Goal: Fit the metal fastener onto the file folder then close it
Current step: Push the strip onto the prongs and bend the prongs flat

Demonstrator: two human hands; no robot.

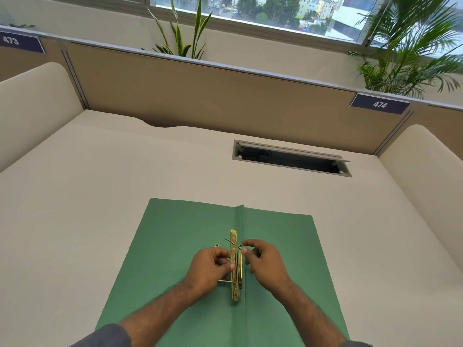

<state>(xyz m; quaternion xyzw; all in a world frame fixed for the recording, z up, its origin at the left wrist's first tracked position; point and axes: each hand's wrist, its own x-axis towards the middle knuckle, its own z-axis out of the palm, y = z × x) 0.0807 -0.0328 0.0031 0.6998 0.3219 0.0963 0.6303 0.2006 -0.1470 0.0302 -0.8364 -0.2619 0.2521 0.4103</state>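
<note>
A green file folder (175,234) lies open and flat on the desk, its spine fold running away from me. A gold metal fastener bar (233,239) lies along the left side of that fold, with thin prongs sticking out to the left. My left hand (213,269) grips the bar's middle from the left, thumb on the strip. My right hand (263,261) hovers just right of the bar, thumb and forefinger pinched close around a small part that I cannot make out. A tiny metal piece (217,245) rests on the left flap.
The beige desk (100,196) has a grey open cable tray (292,159) set into it behind the folder. Padded partitions wall the desk at the back and both sides. Potted plants stand behind the rear partition.
</note>
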